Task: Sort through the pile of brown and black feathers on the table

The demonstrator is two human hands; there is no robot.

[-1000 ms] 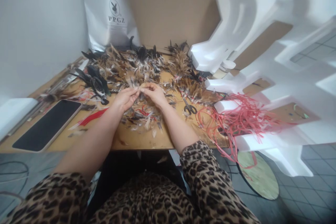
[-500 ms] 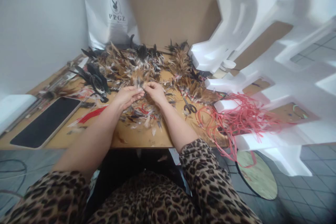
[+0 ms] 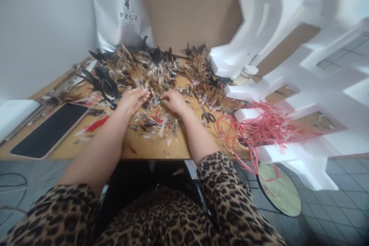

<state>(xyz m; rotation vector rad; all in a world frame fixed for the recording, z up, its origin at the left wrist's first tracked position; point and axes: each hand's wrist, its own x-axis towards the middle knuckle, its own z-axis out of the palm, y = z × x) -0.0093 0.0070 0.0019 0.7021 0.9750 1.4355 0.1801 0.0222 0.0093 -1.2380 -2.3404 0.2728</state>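
Observation:
My left hand [image 3: 133, 102] is raised over the middle of the wooden table, its thumb and forefinger pinched on the base of a small bunch of brown feathers [image 3: 140, 77]. A short gap to the right, my right hand [image 3: 175, 102] is closed with its fingers curled downward. Whatever its fingertips hold, if anything, is lost among the feathers behind. Beneath both hands lie loose grey and white feathers [image 3: 150, 125] with red strands among them. Beyond them spreads a heap of brown and black feathers [image 3: 121, 61].
Black scissors [image 3: 207, 116] lie right of my right forearm, beside tangled pink ribbon [image 3: 262, 130]. A phone [image 3: 50, 130] and red strips [image 3: 96, 123] are at left. White foam pieces [image 3: 230, 61] crowd the right side. A round stool [image 3: 279, 188] stands below.
My hands have moved apart. The left has shifted left and slightly up with the brown feathers; the right has moved slightly right, away from them.

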